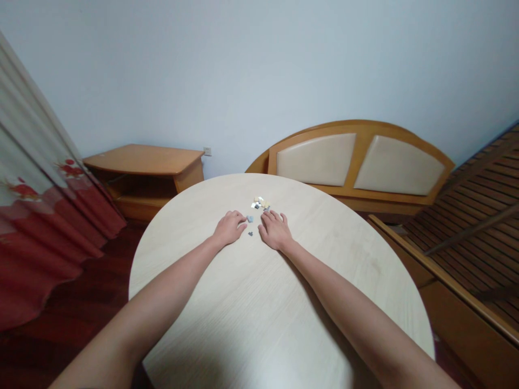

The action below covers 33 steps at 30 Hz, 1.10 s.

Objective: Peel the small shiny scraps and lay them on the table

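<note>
My left hand (230,228) rests on the pale round table (243,302), its thumb and index finger apart. The index fingertip is beside a small light-grey piece (250,219), perhaps touching it. Close to the thumb tip lies a smaller dark-grey piece (250,234). To the right, my right hand (275,229) lies palm down with its fingers spread and nothing visibly held. Its fingertips reach the near edge of a small pile of yellow, silvery and dark pieces (259,203). What the pieces are is too small to tell.
Behind the table at left stands a wooden cabinet (141,159). A headboard (316,156) with cream panels leans by the wall, and a slatted bed frame (470,227) is at right. A red and white curtain (44,216) hangs at far left.
</note>
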### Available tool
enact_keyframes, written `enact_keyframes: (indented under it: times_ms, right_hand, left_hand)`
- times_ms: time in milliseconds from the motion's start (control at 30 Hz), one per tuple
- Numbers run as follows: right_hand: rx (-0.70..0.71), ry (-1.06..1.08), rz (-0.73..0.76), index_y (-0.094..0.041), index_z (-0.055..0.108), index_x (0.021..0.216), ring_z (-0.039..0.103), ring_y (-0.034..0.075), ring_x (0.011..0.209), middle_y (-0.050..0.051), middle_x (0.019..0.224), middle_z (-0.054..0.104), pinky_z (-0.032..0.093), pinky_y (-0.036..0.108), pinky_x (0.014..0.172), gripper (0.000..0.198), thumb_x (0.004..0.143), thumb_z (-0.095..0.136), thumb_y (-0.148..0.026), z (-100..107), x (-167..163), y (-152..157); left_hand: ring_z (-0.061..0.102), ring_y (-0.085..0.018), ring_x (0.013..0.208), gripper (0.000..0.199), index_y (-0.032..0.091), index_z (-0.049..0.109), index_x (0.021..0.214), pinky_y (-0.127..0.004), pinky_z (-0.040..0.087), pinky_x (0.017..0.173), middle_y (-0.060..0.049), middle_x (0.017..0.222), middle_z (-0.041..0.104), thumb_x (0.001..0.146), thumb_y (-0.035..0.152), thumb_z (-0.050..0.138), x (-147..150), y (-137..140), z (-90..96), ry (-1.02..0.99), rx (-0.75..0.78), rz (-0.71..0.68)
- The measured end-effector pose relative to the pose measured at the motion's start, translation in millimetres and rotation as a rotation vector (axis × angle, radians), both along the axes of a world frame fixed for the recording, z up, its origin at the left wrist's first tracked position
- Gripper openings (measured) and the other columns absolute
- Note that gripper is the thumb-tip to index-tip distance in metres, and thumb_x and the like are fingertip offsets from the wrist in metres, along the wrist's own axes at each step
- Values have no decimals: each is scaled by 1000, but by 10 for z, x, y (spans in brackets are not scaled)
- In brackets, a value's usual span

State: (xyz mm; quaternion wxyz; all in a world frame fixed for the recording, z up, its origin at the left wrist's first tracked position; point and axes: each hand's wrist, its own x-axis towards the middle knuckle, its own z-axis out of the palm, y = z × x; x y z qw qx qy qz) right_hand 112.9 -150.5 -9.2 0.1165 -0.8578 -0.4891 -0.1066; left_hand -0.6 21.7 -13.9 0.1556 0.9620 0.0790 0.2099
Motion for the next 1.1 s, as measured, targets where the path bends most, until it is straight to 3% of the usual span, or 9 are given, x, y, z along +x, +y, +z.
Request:
enact_keyframes:
  times_ms: [400,667,933,1100]
  right_hand:
    - [70,-8,-127,-11,54,131,35,32,139,20,147,48,15,55,114,45,96,41,-37,-1,7,34]
    - [25,14,-94,-13,52,133,34,32,140,17,147,49,14,56,114,45,97,40,-37,32,118,124]
    - [6,-83,-72,-11,62,114,48,32,126,20,125,64,15,55,113,32,95,43,-29,75,-93,41]
    - [43,-66,85,-16,66,104,59,29,107,14,105,72,30,49,106,22,93,48,-23,119,-307,-246]
  left_hand:
    - [56,-25,107,25,20,73,107,-39,47,97,-8,111,68,92,29,54,5,11,-8,12,-13,-3]
    - [56,-24,107,25,21,73,106,-38,46,97,-8,110,68,92,29,54,-1,7,5,11,-12,-4]
    - [56,-24,106,24,20,73,104,-38,47,96,-8,110,68,92,28,53,-7,-8,15,8,-26,-1]
    - [55,-23,111,25,19,71,106,-38,46,100,-9,114,65,93,28,52,-5,-9,12,-47,-102,18]
